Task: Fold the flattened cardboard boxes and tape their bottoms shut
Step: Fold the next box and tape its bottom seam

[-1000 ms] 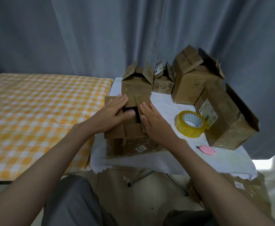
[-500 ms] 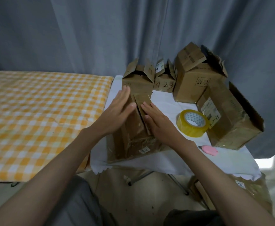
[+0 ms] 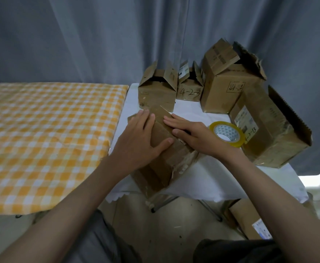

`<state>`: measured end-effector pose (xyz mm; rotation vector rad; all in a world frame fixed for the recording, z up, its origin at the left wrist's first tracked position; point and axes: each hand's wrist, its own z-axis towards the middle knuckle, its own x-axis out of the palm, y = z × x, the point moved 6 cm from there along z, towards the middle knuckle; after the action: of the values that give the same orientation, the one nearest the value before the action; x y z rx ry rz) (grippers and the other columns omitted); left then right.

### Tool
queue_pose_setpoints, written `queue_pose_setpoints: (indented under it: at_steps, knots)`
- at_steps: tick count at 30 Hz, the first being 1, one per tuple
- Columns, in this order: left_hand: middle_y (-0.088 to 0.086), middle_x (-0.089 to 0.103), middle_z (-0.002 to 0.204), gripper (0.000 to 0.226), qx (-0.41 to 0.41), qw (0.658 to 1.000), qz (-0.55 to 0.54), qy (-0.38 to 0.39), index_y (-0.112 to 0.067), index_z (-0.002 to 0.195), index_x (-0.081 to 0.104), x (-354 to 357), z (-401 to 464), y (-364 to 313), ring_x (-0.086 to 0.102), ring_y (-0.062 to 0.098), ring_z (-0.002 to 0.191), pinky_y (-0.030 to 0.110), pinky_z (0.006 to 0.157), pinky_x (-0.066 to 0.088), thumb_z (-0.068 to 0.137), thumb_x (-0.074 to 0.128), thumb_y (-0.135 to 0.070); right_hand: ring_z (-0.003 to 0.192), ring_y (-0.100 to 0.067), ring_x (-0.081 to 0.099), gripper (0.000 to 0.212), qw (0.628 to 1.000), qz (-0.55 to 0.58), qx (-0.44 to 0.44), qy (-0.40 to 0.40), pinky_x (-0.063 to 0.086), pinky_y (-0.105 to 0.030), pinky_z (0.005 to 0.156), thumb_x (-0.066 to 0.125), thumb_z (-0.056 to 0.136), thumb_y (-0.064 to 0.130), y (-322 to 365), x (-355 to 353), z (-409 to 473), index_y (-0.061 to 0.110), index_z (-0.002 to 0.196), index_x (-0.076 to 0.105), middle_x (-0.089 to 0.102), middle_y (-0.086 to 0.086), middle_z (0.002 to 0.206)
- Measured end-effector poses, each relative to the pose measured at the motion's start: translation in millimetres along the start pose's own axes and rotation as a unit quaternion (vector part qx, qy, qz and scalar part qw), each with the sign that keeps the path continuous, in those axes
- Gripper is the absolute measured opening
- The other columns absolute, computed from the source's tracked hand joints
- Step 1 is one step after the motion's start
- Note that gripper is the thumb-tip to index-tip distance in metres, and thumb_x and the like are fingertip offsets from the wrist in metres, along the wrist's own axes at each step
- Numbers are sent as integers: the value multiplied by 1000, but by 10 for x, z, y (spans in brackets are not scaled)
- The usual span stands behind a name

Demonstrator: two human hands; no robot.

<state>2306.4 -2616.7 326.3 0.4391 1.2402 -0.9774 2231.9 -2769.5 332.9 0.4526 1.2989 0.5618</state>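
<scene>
Since half a second earlier, the cardboard box (image 3: pixel 165 149) has been turned so that a near corner points toward the viewer, and both hands have been laid flatter on it. The left hand (image 3: pixel 139 138) is pressed on the top flaps with straight, spread fingers, the thumb stretched across the flap. The right hand (image 3: pixel 191 134) is rested flat alongside, fingers straight and together. Nothing is gripped by either. The box is stood on the white-clothed table (image 3: pixel 221 179), left of the yellow tape roll (image 3: pixel 226 133). Four folded boxes (image 3: pixel 225 95) are grouped behind.
</scene>
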Motion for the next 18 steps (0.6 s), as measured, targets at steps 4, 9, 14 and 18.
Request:
queue_pose_setpoints:
  at_steps: [4,9,14,18]
  knots:
    - [-2,0,167,88,73,995,-48,43,-18,159,5,102,58,-123,-2,9,152,40,125,6,91,13,-74,149,-4,22,43,1000,-3,-15,18,21,-35,124,46,105,23,-47,-59,29,27,148,44,39,17,152]
    - [0,4,167,86,70,997,-12,38,-17,159,8,143,64,-134,4,13,153,35,124,6,93,11,-71,146,-8,31,42,1000,-25,0,5,24,-31,122,43,106,22,-93,-92,60,21,148,46,43,7,153]
    - [5,6,167,92,23,999,26,34,-13,159,12,140,83,-249,7,18,153,34,124,7,87,2,-70,127,-13,55,35,985,-30,95,-140,40,-30,110,41,106,20,-207,-351,-30,15,135,60,62,-2,136]
    - [4,0,167,82,10,998,38,43,-14,159,6,141,70,-282,2,17,153,31,121,0,96,11,-66,109,-25,63,29,918,-111,296,-237,52,-44,95,49,95,5,-635,-727,-458,14,118,64,68,-7,115]
